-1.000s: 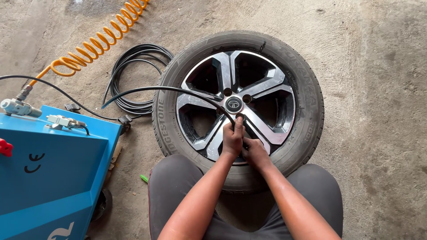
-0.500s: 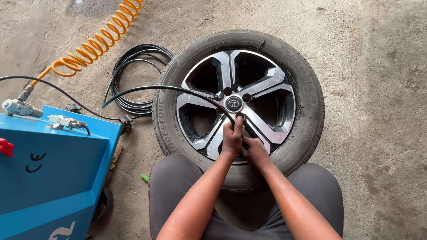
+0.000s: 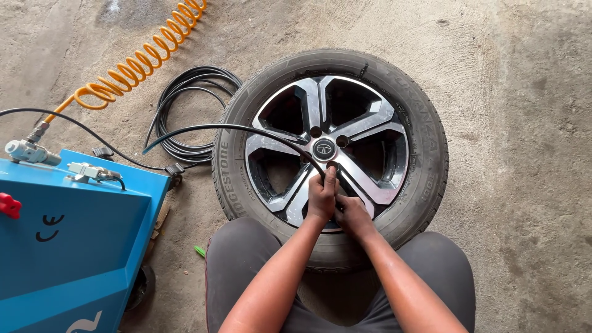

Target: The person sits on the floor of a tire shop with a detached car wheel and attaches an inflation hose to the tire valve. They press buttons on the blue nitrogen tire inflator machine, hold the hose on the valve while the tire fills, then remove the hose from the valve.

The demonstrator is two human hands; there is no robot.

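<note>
Gripping one black hose [image 3: 246, 128] at its end, left hand [image 3: 322, 196] closed around it, just below wheel hub. Right hand [image 3: 351, 214] beside it, touching, fingers curled at rim; what it holds, cannot tell. One tyre [image 3: 330, 154] on five-spoke alloy wheel, flat on floor between knees. One orange coiled hose [image 3: 132, 68], one black coil [image 3: 185, 117], one blue machine [image 3: 68, 240] left. Rough concrete floor [image 3: 518, 123], stained.

One black rubber tyre on a silver-and-black alloy wheel [image 3: 330, 154], one coiled orange air hose [image 3: 132, 68], one black hose bundle [image 3: 185, 111], one blue metal machine [image 3: 68, 240], two hands.
</note>
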